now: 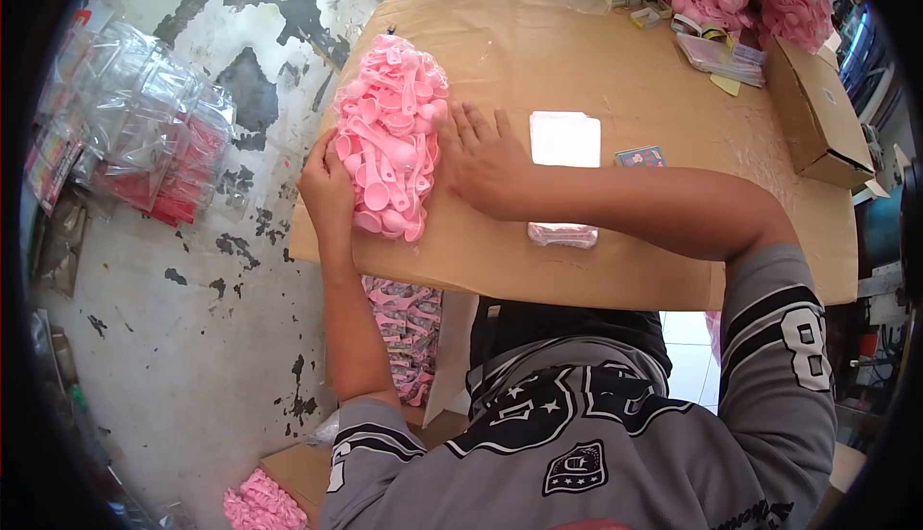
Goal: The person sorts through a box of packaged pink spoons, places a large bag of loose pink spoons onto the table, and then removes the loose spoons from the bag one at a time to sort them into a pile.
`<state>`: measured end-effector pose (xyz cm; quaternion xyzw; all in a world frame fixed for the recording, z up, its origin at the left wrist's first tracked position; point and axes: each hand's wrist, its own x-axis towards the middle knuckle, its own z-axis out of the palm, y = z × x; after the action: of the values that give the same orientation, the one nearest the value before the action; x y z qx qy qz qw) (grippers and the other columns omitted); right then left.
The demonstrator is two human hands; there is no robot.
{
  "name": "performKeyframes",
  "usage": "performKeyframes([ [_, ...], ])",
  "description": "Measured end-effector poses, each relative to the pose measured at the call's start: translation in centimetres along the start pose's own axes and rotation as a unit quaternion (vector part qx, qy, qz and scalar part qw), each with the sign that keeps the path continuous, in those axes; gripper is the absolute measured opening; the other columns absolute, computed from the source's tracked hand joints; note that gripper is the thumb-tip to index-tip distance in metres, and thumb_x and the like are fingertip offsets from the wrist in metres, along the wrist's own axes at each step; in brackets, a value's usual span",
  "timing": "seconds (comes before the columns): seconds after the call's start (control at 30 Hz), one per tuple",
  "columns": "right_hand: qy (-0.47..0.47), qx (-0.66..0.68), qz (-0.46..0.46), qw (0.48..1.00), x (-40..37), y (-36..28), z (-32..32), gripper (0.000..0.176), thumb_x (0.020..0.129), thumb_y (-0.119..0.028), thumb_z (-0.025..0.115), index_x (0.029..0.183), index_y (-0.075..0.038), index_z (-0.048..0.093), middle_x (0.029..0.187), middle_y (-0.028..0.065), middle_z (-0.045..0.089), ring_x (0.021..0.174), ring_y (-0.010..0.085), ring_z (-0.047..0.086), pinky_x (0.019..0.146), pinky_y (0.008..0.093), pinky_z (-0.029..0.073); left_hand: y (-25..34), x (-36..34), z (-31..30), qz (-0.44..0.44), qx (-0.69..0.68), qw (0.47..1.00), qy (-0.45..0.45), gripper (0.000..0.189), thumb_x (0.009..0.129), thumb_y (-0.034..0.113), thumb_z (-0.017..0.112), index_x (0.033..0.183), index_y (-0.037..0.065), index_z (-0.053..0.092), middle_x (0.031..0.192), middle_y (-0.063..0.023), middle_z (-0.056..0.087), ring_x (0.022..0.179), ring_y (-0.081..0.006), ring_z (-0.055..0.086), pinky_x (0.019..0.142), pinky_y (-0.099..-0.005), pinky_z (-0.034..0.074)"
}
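Bag of pink spoons (396,140), upper left; best steadied evenly from both sides. Left hand (327,184): curved at left edge, grip unclear. Right hand (486,166): fingers spread, right edge.

A bare right forearm (654,203) partly hides a white rectangular stack (564,138); print on a small blue card (640,157) is too small to read. Upper pieces bury lower ones in a clear bag of pink plastic spoons (389,136). The bottom edge crops a pink heap (264,505).
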<state>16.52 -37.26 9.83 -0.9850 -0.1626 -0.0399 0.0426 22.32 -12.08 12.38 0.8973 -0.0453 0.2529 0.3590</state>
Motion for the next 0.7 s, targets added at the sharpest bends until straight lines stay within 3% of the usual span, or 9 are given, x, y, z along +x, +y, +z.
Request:
performKeyframes([
  [0.07, -0.045, -0.026, 0.015, 0.999, 0.0, 1.0, 0.4, 0.095, 0.113, -0.06, 0.047, 0.175, 0.005, 0.018, 0.183, 0.0315, 0.014, 0.172, 0.0447, 0.011, 0.136, 0.0652, 0.013, -0.4, 0.0, 0.7, 0.006, -0.005, 1.0, 0.007, 0.037, 0.111, 0.015, 0.055, 0.137, 0.0, 0.076, 0.128, -0.024, 0.08, 0.117, -0.0359, 0.078, 0.102, -0.0427, 0.058],
  [0.17, -0.047, -0.039, 0.058, 0.996, 3.5, 4.3, 0.7, 0.089, 0.115, -0.065, 0.035, 0.179, -0.006, 0.019, 0.186, 0.0237, 0.015, 0.173, 0.0416, 0.01, 0.137, 0.0638, 0.009, -0.4, 0.0, 1.6, 0.017, -0.017, 1.0, 0.014, 0.037, 0.111, 0.013, 0.055, 0.137, -0.001, 0.075, 0.129, -0.0242, 0.079, 0.118, -0.036, 0.078, 0.103, -0.0427, 0.058],
  [0.27, -0.011, 0.015, 0.034, 0.999, 8.5, 9.9, 1.0, 0.078, 0.116, -0.063, 0.032, 0.18, -0.019, 0.023, 0.188, 0.014, 0.016, 0.173, 0.0395, 0.01, 0.137, 0.0644, 0.01, -0.5, 0.0, 2.0, 0.032, -0.022, 0.999, 0.015, 0.037, 0.111, 0.012, 0.054, 0.138, -0.002, 0.075, 0.13, -0.0246, 0.079, 0.119, -0.0366, 0.077, 0.103, -0.0431, 0.058],
  [0.37, -0.043, 0.062, 0.072, 0.995, 11.6, 15.4, 1.5, 0.071, 0.117, -0.059, 0.034, 0.179, -0.024, 0.028, 0.188, 0.0096, 0.017, 0.173, 0.038, 0.012, 0.137, 0.0641, 0.011, -1.4, 0.2, 2.1, 0.044, -0.031, 0.998, 0.017, 0.037, 0.11, 0.011, 0.054, 0.138, -0.002, 0.074, 0.132, -0.0247, 0.078, 0.119, -0.0366, 0.077, 0.104, -0.0432, 0.058],
  [0.47, -0.05, 0.068, 0.077, 0.993, 11.4, 18.2, 1.8, 0.068, 0.117, -0.055, 0.033, 0.178, -0.025, 0.031, 0.188, 0.0096, 0.018, 0.173, 0.0358, 0.014, 0.137, 0.0639, 0.013, -1.2, 0.1, 1.9, 0.037, -0.038, 0.999, 0.009, 0.037, 0.11, 0.011, 0.054, 0.139, -0.002, 0.074, 0.132, -0.0243, 0.078, 0.12, -0.0357, 0.077, 0.104, -0.0429, 0.057],
  [0.6, -0.038, 0.052, 0.084, 0.994, 6.0, 21.5, 1.4, 0.077, 0.117, -0.059, 0.033, 0.177, -0.011, 0.03, 0.186, 0.0162, 0.02, 0.173, 0.0336, 0.018, 0.137, 0.0617, 0.017, -1.1, 0.0, 1.9, 0.032, -0.046, 0.998, 0.006, 0.037, 0.111, 0.011, 0.054, 0.139, -0.002, 0.074, 0.131, -0.0237, 0.079, 0.119, -0.0341, 0.077, 0.104, -0.0422, 0.057],
  [0.7, -0.038, -0.007, 0.142, 0.989, -0.6, 24.4, -0.3, 0.084, 0.116, -0.061, 0.036, 0.171, 0.002, 0.032, 0.181, 0.0231, 0.03, 0.17, 0.036, 0.025, 0.135, 0.0593, 0.023, -1.0, 0.0, 1.8, 0.033, -0.037, 0.999, 0.004, 0.036, 0.112, 0.011, 0.054, 0.14, -0.001, 0.074, 0.131, -0.0231, 0.078, 0.119, -0.0341, 0.077, 0.104, -0.0419, 0.057],
])
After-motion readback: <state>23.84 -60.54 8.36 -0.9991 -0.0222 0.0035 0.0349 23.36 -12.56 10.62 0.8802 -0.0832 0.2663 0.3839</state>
